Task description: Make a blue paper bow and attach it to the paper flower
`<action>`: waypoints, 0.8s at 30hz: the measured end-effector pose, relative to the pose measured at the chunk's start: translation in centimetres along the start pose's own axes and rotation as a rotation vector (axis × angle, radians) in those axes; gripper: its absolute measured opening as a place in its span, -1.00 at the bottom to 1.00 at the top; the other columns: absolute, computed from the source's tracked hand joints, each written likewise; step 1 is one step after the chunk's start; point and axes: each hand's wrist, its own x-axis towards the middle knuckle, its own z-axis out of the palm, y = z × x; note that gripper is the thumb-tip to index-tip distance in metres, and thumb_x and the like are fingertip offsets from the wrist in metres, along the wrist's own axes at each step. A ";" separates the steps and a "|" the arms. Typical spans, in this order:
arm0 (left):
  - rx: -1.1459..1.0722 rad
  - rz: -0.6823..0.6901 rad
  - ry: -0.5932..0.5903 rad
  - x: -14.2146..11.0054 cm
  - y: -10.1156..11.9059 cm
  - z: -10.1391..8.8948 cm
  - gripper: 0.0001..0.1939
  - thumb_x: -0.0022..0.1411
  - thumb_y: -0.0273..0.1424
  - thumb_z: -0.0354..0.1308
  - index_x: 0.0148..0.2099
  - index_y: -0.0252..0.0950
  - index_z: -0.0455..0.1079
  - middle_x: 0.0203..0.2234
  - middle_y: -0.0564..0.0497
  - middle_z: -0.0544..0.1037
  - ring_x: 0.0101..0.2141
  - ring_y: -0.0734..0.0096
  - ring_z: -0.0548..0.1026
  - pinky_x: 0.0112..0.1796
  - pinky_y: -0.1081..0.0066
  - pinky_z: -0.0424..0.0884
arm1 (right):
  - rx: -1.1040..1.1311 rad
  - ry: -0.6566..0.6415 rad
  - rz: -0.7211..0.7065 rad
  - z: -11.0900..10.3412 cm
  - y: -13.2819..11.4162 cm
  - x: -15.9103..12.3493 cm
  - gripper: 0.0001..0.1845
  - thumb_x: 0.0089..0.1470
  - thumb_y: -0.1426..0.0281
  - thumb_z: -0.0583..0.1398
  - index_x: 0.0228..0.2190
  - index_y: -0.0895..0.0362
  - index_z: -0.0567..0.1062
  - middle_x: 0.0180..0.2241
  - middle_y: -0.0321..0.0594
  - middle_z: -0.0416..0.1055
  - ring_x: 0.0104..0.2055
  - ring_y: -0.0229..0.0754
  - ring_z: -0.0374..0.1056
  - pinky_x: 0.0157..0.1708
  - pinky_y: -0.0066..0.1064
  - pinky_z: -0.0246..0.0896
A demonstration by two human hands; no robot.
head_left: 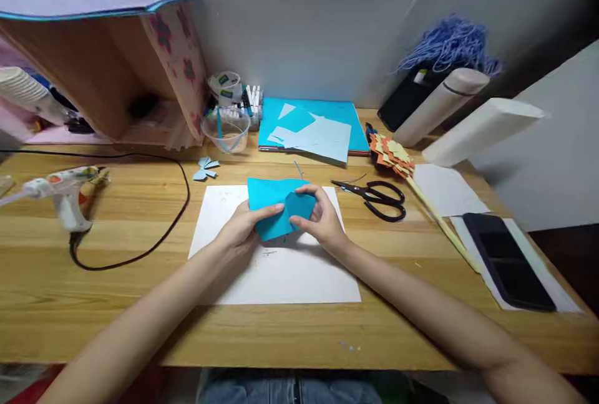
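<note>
Both my hands hold a piece of bright blue paper [269, 191] above a white sheet [290, 279] on the wooden table. My left hand [243, 224] grips its left side, thumb on top and fingers hidden beneath. My right hand [322, 217] pinches a darker blue paper piece [297, 206] over the right side, thumb and index finger closed on its edge. Whether this piece is a folded part or separate, I cannot tell. Right of the sheet lie black-handled scissors [374, 195]. A light blue paper bow shape [206, 168] lies to the left.
A glue gun [70, 192] with a looping black cord is at the left. Behind stand a clear plastic cup [227, 133] and a blue folder [311, 108] with paper scraps. At the right are a paper flower [393, 154], a phone [508, 260] and a tissue roll [482, 133].
</note>
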 end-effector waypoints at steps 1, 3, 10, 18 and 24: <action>0.003 0.023 0.016 0.0 -0.1 0.0 -0.54 -0.12 -0.46 0.38 -0.11 -0.39 0.41 -0.22 -0.12 0.57 -0.33 0.34 0.53 -0.29 0.37 0.48 | -0.012 -0.006 0.002 0.2 -0.1 -0.2 -0.41 -0.20 0.27 0.37 -0.15 0.02 0.24 -0.15 -0.22 0.21 -0.21 -0.21 0.25 -0.34 -0.44 0.28; 0.005 0.061 0.039 0.0 -0.4 0.0 -0.54 -0.12 -0.44 0.39 -0.11 -0.39 0.41 -0.25 -0.12 0.58 -0.34 0.33 0.52 -0.29 0.36 0.48 | -0.054 -0.005 0.003 0.4 -0.2 -0.5 -0.31 -0.28 0.27 0.40 -0.11 0.00 0.22 -0.08 -0.19 0.18 -0.15 -0.15 0.25 -0.36 -0.43 0.30; -0.040 0.114 0.035 0.1 -1.7 0.3 -0.61 -0.10 -0.42 0.38 -0.17 -0.37 0.44 -0.30 -0.07 0.58 -0.31 0.34 0.51 -0.25 0.36 0.47 | -0.316 0.086 -0.044 0.8 -0.1 -1.0 -0.44 -0.10 0.35 0.29 -0.06 0.02 0.22 -0.04 -0.16 0.20 0.02 -0.08 0.19 -0.08 -0.27 0.26; -0.062 0.059 -0.021 0.3 -2.0 0.2 -0.72 -0.03 -0.35 0.34 -0.24 -0.34 0.46 -0.37 0.00 0.55 -0.39 0.49 0.46 -0.33 0.50 0.41 | -0.124 0.078 -0.001 1.0 -0.3 -1.1 -0.53 0.02 0.32 0.21 -0.04 0.01 0.20 -0.07 -0.17 0.25 -0.07 -0.16 0.28 -0.12 -0.33 0.29; -0.067 0.079 -0.003 0.3 -1.9 0.2 -0.72 -0.02 -0.28 0.32 -0.27 -0.34 0.47 -0.43 0.01 0.55 -0.46 0.50 0.45 -0.36 0.48 0.39 | -0.222 0.105 0.000 0.9 -0.6 -1.1 -0.62 0.03 0.27 0.22 -0.09 0.01 0.31 -0.08 -0.21 0.32 -0.16 -0.19 0.32 -0.20 -0.37 0.31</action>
